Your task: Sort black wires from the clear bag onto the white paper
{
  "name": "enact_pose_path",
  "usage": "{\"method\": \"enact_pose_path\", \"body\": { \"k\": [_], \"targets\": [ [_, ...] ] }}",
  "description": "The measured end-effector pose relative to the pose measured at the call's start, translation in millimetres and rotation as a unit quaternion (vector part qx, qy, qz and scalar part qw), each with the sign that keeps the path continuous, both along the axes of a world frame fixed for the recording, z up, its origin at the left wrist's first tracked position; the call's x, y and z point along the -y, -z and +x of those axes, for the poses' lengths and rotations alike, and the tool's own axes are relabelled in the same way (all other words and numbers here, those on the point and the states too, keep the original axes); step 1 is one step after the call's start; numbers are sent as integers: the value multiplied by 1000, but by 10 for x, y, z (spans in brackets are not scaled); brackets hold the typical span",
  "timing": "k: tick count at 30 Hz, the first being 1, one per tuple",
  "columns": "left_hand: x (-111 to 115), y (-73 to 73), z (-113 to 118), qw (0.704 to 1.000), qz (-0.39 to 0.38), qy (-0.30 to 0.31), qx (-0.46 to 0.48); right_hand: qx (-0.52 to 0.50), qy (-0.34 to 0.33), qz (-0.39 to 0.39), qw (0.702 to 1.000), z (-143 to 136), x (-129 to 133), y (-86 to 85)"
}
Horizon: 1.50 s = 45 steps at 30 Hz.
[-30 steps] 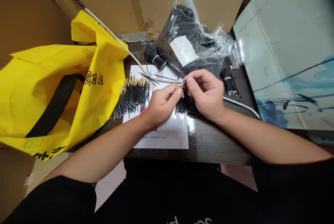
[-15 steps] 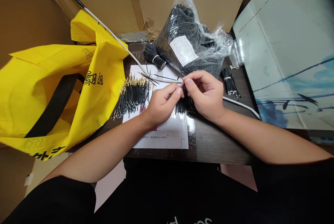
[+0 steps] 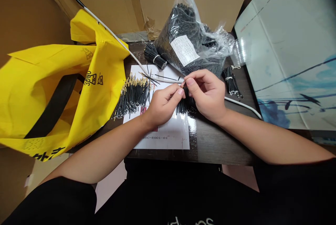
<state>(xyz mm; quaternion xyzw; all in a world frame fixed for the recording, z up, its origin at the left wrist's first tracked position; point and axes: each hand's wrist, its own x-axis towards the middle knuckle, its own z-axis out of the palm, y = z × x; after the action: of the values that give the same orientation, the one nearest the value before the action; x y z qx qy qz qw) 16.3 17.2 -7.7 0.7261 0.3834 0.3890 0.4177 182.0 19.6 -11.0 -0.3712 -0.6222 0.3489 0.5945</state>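
While both hands meet over the surface [image 3: 223, 141], a small slender piece [image 3: 183, 85] sits pinched between their fingertips, above the white paper's right edge. The left hand [image 3: 165, 105] closes thumb and finger on its lower end, and the right hand [image 3: 207, 93] grips the upper one. Mostly covered by fingers, it shows a coppery glint; its long axis appears to slant from near left to far right, though which end is the tip cannot be told.

Left of the hands, the loose black wires [image 3: 134, 95] point their gold ends away from the person and their silvery ends nearer, slightly leftward. Beneath the fingers lies a second dark pile [image 3: 183, 106]. One tied bundle [image 3: 155, 57] rests against the clear plastic bag [image 3: 191, 39]; another tied bundle [image 3: 231, 83] lies to its right, near clear cups [image 3: 240, 53].

The white paper [image 3: 170, 142] reads "DC-E001-01", its start partly hidden by the forearm. "3000" runs sideways up the yellow bag [image 3: 105, 95], beside small printed symbols. The plastic bag's white label [image 3: 185, 50] carries print too small to read.
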Motion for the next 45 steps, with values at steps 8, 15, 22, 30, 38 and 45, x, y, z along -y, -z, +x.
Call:
{"method": "enact_pose_path", "body": {
  "k": [8,15,22,30,38,45],
  "targets": [
    [-8,26,5,1000,9,-3,27,45,-4,17,999,12,-31,1],
    [-3,39,9,999,7,-28,18,195,40,173,965,87,-92,-4],
    [13,7,19,999,8,-47,20,275,46,225,934,142,-109,30],
    [25,10,12,998,1,-64,10,300,48,255,918,148,-116,38],
    [13,34,10,999,2,-49,17,284,34,258,923,145,-116,29],
    [-35,7,0,996,58,-61,-3,275,40,266,923,149,-101,11]
  ]
}}
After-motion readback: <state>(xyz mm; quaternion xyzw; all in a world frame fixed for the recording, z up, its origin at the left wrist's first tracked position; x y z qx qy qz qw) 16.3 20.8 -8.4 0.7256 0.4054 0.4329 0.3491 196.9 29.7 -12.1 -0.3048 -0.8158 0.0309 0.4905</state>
